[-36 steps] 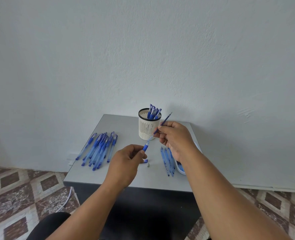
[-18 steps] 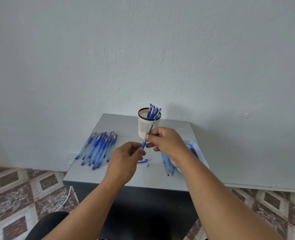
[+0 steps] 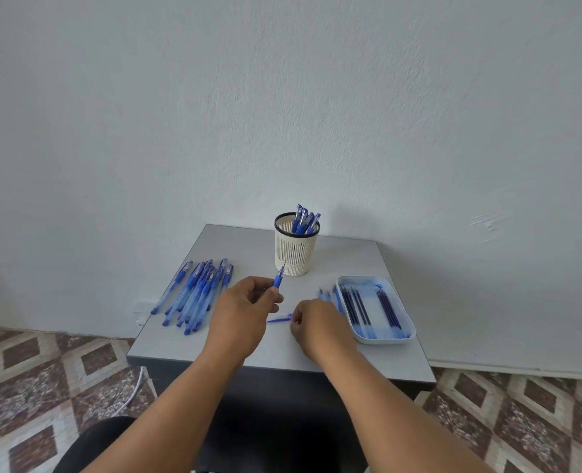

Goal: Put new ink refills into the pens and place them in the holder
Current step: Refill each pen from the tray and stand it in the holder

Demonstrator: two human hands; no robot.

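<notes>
- The left hand (image 3: 240, 310) grips a translucent blue plastic pen (image 3: 278, 278), refill seated, tip up, before the cream slotted holder (image 3: 296, 249).
- The right hand (image 3: 318, 320) pinches the blue cap (image 3: 279, 319) lying on the grey table (image 3: 344, 261); capping looks next, calling for alignment.

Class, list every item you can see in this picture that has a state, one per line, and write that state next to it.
White slotted plastic pen holder: upright, part filled with pens.
Blue pen barrel: held in left hand, refill tip showing.
Blue pen cap: lying flat, at right hand fingertips.
Pile of blue pens: lying flat.
White refill tray: holds refills.
</notes>
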